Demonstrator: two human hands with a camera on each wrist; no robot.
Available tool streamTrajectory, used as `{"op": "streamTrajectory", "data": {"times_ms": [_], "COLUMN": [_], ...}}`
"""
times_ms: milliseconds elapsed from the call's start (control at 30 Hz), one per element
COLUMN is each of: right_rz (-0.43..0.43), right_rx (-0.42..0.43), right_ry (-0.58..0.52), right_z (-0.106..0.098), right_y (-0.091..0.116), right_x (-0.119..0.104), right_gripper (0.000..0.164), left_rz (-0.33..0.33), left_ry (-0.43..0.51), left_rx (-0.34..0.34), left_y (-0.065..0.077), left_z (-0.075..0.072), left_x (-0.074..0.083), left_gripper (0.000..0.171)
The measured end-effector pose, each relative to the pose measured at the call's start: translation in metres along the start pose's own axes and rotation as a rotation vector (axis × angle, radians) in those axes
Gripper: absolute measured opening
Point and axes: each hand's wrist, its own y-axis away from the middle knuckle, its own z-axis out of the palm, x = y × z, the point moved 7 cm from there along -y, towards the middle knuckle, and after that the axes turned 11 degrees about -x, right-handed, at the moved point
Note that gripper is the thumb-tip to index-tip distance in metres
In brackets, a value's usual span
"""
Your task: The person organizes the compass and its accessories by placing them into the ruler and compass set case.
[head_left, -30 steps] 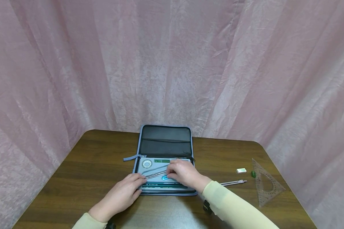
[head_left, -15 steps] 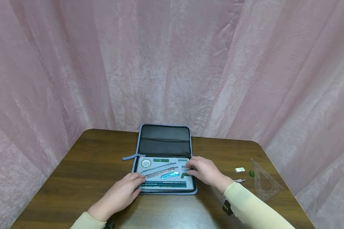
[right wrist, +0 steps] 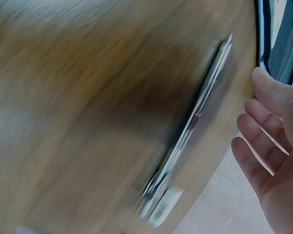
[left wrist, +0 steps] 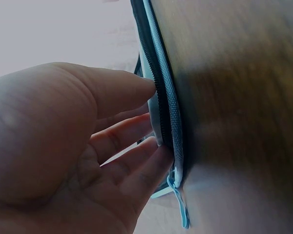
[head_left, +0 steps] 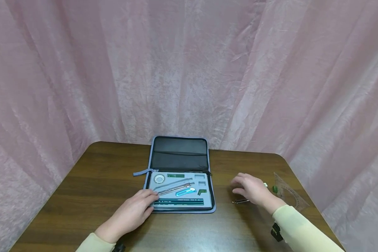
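Note:
An open zip case (head_left: 180, 161) holds a pale tray (head_left: 208, 200) of drawing tools. My left hand (head_left: 133, 211) rests on the tray's left front corner; in the left wrist view its thumb touches the zipped edge. Near its fingertips lies a silver compass-like tool (head_left: 174, 189), beside a blue utility knife (head_left: 186, 191). Dark green pencils (head_left: 179, 202) line the front. Right of the case, my right hand (head_left: 250, 189) hovers with relaxed fingers, holding nothing. Below it on the table lies a metal compass (right wrist: 193, 117), partly hidden in the head view.
A white eraser (right wrist: 166, 207) lies beyond the compass. Farther right are a small green sharpener-like piece (head_left: 275, 189) and a clear set square (head_left: 291, 194), partly covered by the right arm. The case's strap (head_left: 140, 173) sticks out left. A pink curtain (head_left: 189, 70) hangs behind.
My right hand has left the utility knife in the tray, passed the tray's right side and moved right over the compass on the table. My left hand has stayed at the corner.

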Motion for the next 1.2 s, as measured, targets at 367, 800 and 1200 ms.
{"op": "streamTrajectory", "data": {"times_ms": [367, 800, 1200], "right_rz": [0.043, 0.026, 0.056], "right_rx": [-0.129, -0.150, -0.167], "right_ry": [-0.043, -0.013, 0.005], "right_z": [0.005, 0.005, 0.005], "right_y": [0.027, 0.046, 0.056], "right_x": [0.026, 0.044, 0.057], "right_gripper": [0.023, 0.029, 0.026], "left_rz": [0.003, 0.015, 0.006], "left_ry": [0.008, -0.004, 0.000], "left_rx": [-0.005, 0.017, 0.012], "left_y": [0.001, 0.002, 0.002], "left_z": [-0.002, -0.002, -0.002], "left_x": [0.001, 0.002, 0.001], "left_gripper": [0.037, 0.037, 0.037]}}
